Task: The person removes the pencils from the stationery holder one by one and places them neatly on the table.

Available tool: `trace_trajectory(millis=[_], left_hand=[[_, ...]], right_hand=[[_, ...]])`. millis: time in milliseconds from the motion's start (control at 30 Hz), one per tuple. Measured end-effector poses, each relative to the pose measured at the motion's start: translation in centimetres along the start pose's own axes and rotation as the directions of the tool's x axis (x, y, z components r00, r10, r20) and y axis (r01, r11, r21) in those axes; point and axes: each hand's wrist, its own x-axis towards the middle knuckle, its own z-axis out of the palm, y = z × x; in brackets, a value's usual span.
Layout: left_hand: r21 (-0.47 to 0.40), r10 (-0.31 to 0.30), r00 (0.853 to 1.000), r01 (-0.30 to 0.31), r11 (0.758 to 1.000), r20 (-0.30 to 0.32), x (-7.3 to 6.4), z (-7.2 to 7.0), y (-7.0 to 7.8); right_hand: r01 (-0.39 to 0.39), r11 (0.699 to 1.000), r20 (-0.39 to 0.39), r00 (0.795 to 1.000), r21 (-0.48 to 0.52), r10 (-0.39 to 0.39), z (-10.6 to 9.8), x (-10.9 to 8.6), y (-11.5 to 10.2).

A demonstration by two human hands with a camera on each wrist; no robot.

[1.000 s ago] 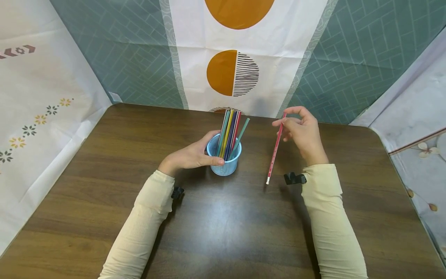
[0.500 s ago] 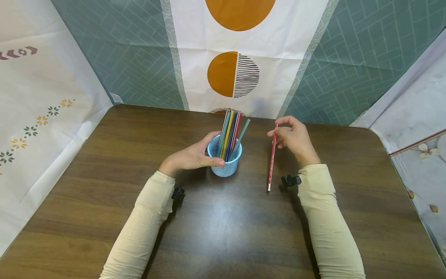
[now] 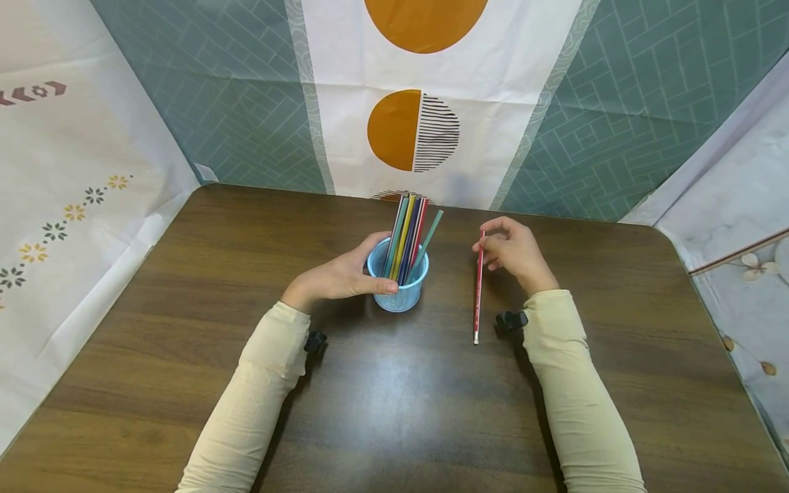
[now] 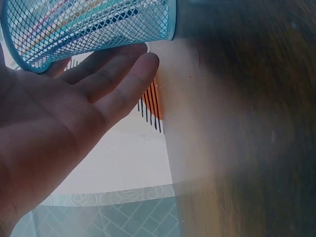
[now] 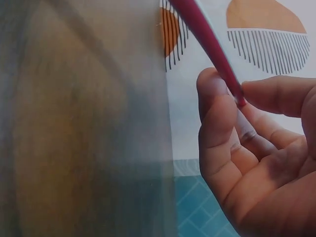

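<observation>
A light-blue mesh pencil cup (image 3: 397,299) stands upright on the table, and several coloured pencils (image 3: 403,236) lean in it. My left hand (image 3: 335,277) holds the cup from its left side, thumb across the near rim and fingers behind. In the left wrist view those fingers (image 4: 123,91) lie along the mesh wall. To the right of the cup, my right hand (image 3: 514,253) pinches a red pencil (image 3: 479,294) near its far end, between thumb and fingertips. Its white eraser end points toward me, low over the table; whether it touches the wood I cannot tell.
The dark wooden table (image 3: 382,411) ends at a patterned backdrop (image 3: 629,123) just behind the cup and hands. White printed sheets hang at the left and right sides. A black strap mount (image 3: 511,320) sits at my right wrist.
My right hand has come lower and a little left with the red pencil, which now points more straight toward me. The left hand and the cup have stayed in place.
</observation>
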Motion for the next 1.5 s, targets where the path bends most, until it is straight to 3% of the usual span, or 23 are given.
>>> trace_trajectory(millis=[533,1133,1500], left_hand=[[0.007,-0.004,1.0,0.004,1.0,0.001,-0.1,0.2,0.1],[0.008,-0.004,1.0,0.004,1.0,-0.005,0.0,0.0,0.2],[0.014,-0.014,1.0,0.015,1.0,-0.006,0.0,0.0,0.1]], right_hand=[[-0.086,0.987,0.073,0.993,-0.134,0.096,0.4,0.3,1.6],[-0.155,0.976,0.12,0.977,-0.152,0.174,0.8,0.6,1.0],[-0.13,0.933,0.112,0.978,-0.337,0.176,2.0,0.4,0.8]])
